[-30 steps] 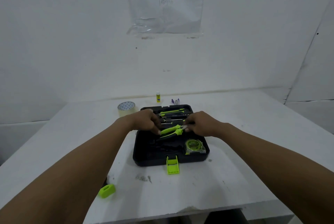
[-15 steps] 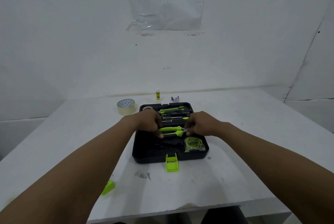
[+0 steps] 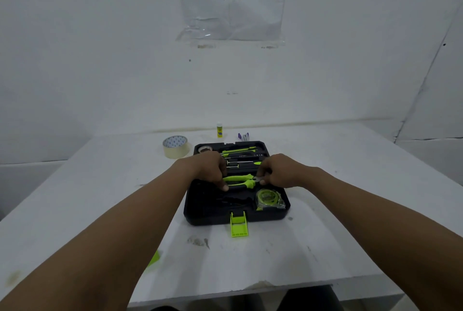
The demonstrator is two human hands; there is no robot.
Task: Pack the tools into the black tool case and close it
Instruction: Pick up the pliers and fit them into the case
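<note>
The black tool case [image 3: 200, 213] lies open on the white table, its green latch [image 3: 238, 227] hanging over the front edge. Green-and-black pliers [image 3: 239, 181] lie across its middle. My left hand [image 3: 209, 170] grips the handle end of the pliers. My right hand [image 3: 278, 172] pinches their metal jaws. A green tape measure [image 3: 268, 198] sits in the front right pocket. Screwdrivers [image 3: 239, 151] with green handles lie in the back rows. The lid is not visible.
A roll of clear tape [image 3: 175, 146] stands left of the case at the back. A small glue stick [image 3: 219, 130] and purple-capped pens [image 3: 243, 136] are behind the case. A green object [image 3: 154, 258] peeks from under my left forearm near the front edge.
The pliers have gone from tilted to lying flat in the case, lower in its middle, with both hands still on them. The camera view has shifted slightly.
</note>
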